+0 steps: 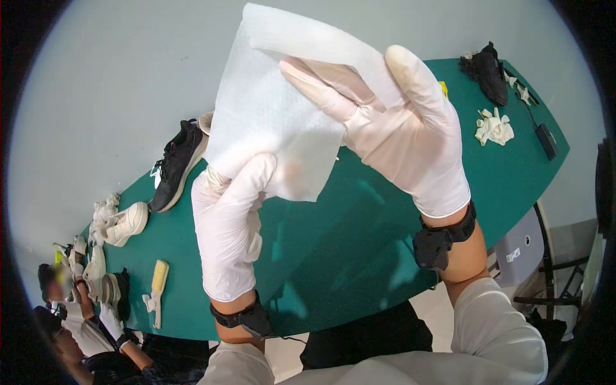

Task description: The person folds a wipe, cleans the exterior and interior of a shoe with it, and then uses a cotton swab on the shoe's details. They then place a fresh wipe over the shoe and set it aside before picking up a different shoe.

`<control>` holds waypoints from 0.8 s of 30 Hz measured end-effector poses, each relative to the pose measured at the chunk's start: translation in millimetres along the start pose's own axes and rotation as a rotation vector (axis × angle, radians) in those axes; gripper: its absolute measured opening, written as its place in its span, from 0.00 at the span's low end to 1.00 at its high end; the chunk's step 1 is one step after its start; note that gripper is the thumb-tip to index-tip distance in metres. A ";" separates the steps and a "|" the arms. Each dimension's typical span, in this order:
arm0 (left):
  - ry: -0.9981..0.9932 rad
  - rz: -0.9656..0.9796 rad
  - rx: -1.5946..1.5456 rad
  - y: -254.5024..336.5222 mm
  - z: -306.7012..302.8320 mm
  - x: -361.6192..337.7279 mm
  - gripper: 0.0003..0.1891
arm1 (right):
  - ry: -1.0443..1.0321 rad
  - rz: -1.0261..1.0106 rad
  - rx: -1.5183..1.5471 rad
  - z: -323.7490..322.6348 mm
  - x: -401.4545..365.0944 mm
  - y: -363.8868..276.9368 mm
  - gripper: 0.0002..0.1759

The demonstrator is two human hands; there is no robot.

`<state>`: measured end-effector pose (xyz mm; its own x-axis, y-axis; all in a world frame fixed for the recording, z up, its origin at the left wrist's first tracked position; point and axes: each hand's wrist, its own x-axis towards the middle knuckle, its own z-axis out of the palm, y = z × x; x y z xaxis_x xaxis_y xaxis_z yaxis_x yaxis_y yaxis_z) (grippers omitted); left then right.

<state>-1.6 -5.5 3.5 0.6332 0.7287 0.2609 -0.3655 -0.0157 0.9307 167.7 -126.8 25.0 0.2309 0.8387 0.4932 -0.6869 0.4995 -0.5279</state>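
My right hand (404,138), gloved in white, has its fingers long and nearly straight, with the thumb pressed against them. It grips the upper right edge of the wipe (269,109), whose top border folds over my fingertips. My left hand (230,224), also gloved, sits at seven o'clock from the right one. It is curled closed, with the thumb up, and pinches the wipe's lower left corner. Both hands have hold of the wipe, which hangs in the air between them, above the table (359,250) and clear of it. A black band wraps each wrist.

The table is green with a curved rim and runs from eight o'clock to two o'clock across the view. A plain pale wall (96,96) is behind it. A black shoe (178,163) lies at ten o'clock from my left hand, and a white shoe (126,223) at nine. A yellow brush (158,285) lies at eight, near the table rim. At two o'clock from my right hand there is another dark shoe (490,72), and crumpled gloves (494,127) are at three. A co-worker (70,321) leans in at the far lower left.

The wipe is white, thin and roughly square. It has a fine dimpled texture and is stretched almost flat, with its lower edge drooping slightly.
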 end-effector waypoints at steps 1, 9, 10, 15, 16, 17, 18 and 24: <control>-0.015 0.009 0.016 0.3 -1.2 0.0 0.11 | 0.014 -0.008 0.023 -0.5 0.6 1.9 0.40; -0.077 0.031 0.016 2.5 1.8 -5.2 0.14 | -0.071 -0.480 -1.377 -20.6 -9.2 19.7 0.15; -0.084 0.022 -0.020 2.6 1.8 -5.3 0.14 | -0.065 -0.486 -1.370 -15.9 -9.5 25.2 0.14; -0.121 -0.062 -0.175 7.4 -6.2 -4.4 0.12 | -0.133 -0.448 -1.344 -12.8 -1.8 36.4 0.12; -0.129 -0.069 -0.192 9.6 -7.0 -4.2 0.12 | -0.150 -0.490 -1.370 -15.9 -0.9 38.5 0.12; -0.136 -0.075 -0.209 11.0 -7.9 -4.1 0.12 | -0.166 -0.532 -1.396 -19.0 -0.1 40.6 0.12; -0.132 -0.088 -0.232 10.8 -9.7 -3.8 0.12 | -0.170 -0.579 -1.430 -22.5 0.6 43.5 0.12; -0.211 -0.254 -0.546 14.8 -26.5 0.5 0.17 | -0.250 -0.596 -1.508 -17.1 6.2 37.8 0.18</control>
<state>-24.7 12.8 10.5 0.8466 0.5118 0.1457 -0.4454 0.5317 0.7203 154.9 -99.0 -3.7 -0.0119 0.4829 0.8756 0.7399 0.5933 -0.3171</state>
